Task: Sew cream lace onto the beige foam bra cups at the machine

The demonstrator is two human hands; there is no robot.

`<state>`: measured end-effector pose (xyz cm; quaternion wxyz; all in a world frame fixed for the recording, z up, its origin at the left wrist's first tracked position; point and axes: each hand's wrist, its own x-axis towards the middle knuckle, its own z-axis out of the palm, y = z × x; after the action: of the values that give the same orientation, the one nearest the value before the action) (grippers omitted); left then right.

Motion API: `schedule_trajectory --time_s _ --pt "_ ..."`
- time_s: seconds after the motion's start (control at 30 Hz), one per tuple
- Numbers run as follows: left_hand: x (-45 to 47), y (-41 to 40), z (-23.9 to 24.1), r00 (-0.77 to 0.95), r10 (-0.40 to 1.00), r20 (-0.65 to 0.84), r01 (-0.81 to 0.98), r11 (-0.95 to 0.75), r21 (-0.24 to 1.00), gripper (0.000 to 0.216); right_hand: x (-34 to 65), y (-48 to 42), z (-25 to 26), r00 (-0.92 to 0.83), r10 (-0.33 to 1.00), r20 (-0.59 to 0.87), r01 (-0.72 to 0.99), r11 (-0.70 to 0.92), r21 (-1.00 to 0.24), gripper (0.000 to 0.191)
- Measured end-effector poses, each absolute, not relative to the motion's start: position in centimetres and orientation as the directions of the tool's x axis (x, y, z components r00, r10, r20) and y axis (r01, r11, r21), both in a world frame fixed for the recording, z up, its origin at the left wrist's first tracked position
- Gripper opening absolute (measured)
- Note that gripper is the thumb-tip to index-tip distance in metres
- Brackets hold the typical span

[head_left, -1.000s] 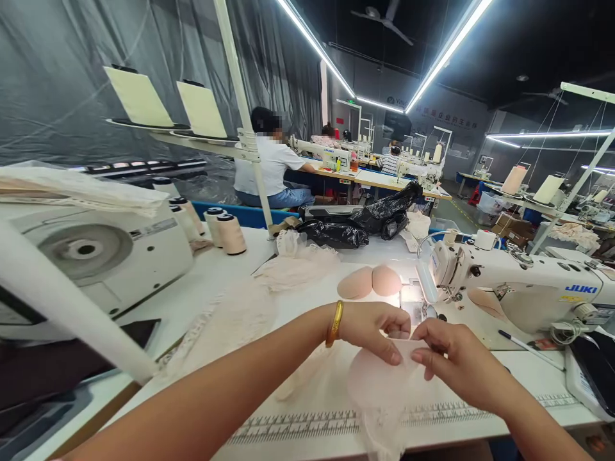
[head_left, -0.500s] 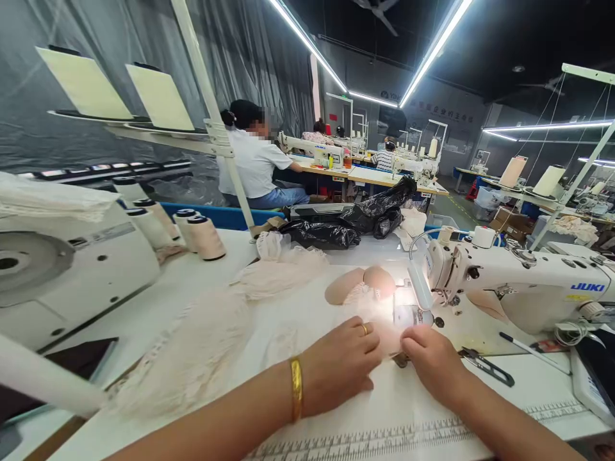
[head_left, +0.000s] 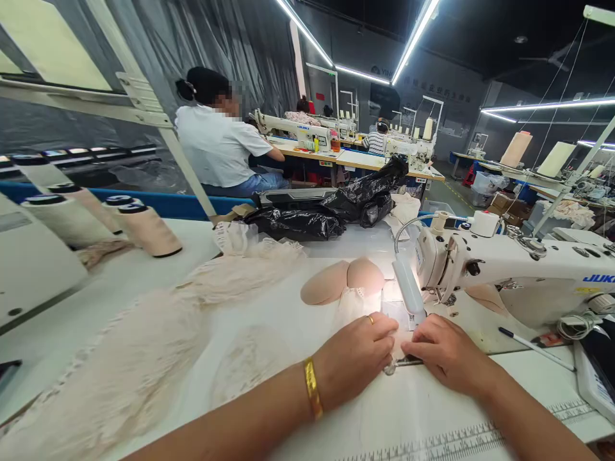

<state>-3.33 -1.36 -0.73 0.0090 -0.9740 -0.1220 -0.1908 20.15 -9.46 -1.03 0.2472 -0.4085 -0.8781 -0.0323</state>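
Where the lamp glares beside the white sewing machine (head_left: pixel 509 272), we pin a pale pink fabric piece (head_left: pixel 398 342) to the white table (head_left: pixel 432 410).
Left hand (head_left: pixel 355 358) and right hand (head_left: pixel 446 355) lie palm-down and close together, unclenched. Their fingertips press the cloth, likely to keep it smooth. Its long axis seems to point toward the needle, but glare hides the edges.

1 view, from a camera on the person's head, facing forward and down over the counter (head_left: pixel 423 416). The left grip (head_left: pixel 355 358) and right grip (head_left: pixel 446 352) lie very near at 6 o'clock, the sewing machine (head_left: pixel 519 269) at 2 o'clock, and a seated person (head_left: pixel 216 144) farther off at 11 o'clock.
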Motion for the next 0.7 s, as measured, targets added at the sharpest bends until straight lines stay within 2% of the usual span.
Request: schedule_trajectory --time_s 0.23,0.4,0.7 --pt "-3.5 -1.3 -0.4 0.894 0.235 0.381 0.220 -0.972 0.082 0.016 20.0 -10.0 -0.4 -0.549 0.718 0.427 0.711 0.670 -0.212 0.031" --pt "-3.1 -0.8 -1.8 0.860 0.203 0.468 0.179 -0.979 0.094 0.020 20.0 -10.1 -0.6 -0.543 0.730 0.415 0.705 0.665 -0.246 0.032" --pt "-2.7 -0.2 -3.4 0.835 0.213 0.507 0.151 -0.975 0.161 0.021 19.8 -10.3 0.0 -0.527 0.776 0.346 0.742 0.618 -0.258 0.035"
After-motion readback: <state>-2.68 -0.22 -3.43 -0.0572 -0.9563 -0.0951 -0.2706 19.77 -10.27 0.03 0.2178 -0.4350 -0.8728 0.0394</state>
